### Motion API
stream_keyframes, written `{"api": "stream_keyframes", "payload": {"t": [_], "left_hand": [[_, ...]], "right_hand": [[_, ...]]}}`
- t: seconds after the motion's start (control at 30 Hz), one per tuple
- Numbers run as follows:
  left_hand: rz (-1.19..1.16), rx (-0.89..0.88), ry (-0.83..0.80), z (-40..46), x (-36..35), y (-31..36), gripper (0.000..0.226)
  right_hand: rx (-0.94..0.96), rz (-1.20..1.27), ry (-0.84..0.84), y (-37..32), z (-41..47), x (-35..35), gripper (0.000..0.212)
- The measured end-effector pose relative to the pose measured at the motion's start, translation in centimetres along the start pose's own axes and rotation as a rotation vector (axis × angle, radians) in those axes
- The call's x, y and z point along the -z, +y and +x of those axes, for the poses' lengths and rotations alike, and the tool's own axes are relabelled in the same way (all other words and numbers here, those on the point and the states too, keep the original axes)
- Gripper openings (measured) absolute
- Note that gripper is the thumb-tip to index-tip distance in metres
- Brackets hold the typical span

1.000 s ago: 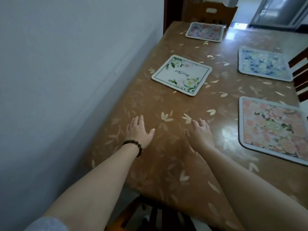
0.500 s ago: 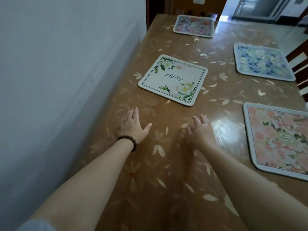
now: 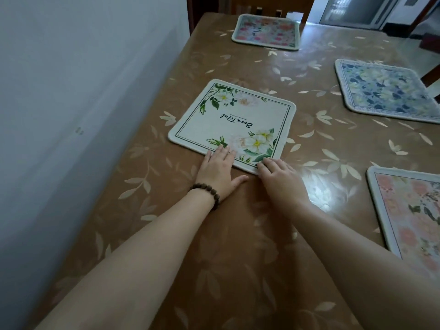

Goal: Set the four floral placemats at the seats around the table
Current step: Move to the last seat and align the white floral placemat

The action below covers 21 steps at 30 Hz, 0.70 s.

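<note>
Your left hand lies flat at centre frame, fingers straight, their tips resting on the near edge of the white mat; the thumb is spread out on the table. A bead bracelet sits on that wrist. Your right hand, just right of the left, has its fingers bent down onto the mat's near corner; whether they pinch the edge or only press it cannot be told.

The white mat sits at centre frame, turned at an angle to the table edge, near the wall on the left. Its lettering reads upside down from your position.

The remaining mats lie flat: the top pink mat at the far end, upper centre; the blue mat at upper right; the near pink mat at the right edge, partly cut off by the frame.
</note>
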<state>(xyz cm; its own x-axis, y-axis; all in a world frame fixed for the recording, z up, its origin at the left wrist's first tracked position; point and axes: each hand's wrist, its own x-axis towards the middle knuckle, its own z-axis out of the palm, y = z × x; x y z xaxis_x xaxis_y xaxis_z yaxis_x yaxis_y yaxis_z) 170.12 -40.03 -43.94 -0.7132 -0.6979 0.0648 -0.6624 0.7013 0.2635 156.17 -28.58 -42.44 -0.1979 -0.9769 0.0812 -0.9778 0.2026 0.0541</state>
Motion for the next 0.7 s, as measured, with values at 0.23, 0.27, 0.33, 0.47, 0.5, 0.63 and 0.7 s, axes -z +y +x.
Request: {"api": "stream_keyframes", "payload": {"t": [0.23,0.27,0.33,0.47,0.5,0.63,0.7], "left_hand": [[-0.055,-0.107,0.139,1.0,0.1,0.2,0.039],[-0.045,-0.109,0.14,0.8,0.0,0.2,0.036],[-0.027,-0.108,0.137,0.4,0.0,0.2,0.032],[0.052,-0.087,0.123,0.3,0.4,0.5,0.032],[0.099,-0.092,0.121,0.4,0.6,0.6,0.032],[0.13,-0.084,0.176,0.4,0.8,0.6,0.028],[0.097,-0.075,0.182,0.2,0.9,0.7,0.027]], "right_hand": [[0.034,0.068,0.185,0.1,-0.6,0.5,0.027],[0.037,0.076,0.187,0.1,-0.9,0.4,0.025],[0.03,0.099,0.162,0.0,-1.5,0.2,0.022],[-0.055,0.141,0.087,-0.3,-1.8,0.0,0.022],[-0.067,0.157,0.089,-0.4,-1.7,0.0,0.022],[-0.084,0.136,0.064,-0.3,-0.6,-0.2,0.031],[-0.094,0.117,0.063,0.0,-0.3,-0.1,0.03]]}}
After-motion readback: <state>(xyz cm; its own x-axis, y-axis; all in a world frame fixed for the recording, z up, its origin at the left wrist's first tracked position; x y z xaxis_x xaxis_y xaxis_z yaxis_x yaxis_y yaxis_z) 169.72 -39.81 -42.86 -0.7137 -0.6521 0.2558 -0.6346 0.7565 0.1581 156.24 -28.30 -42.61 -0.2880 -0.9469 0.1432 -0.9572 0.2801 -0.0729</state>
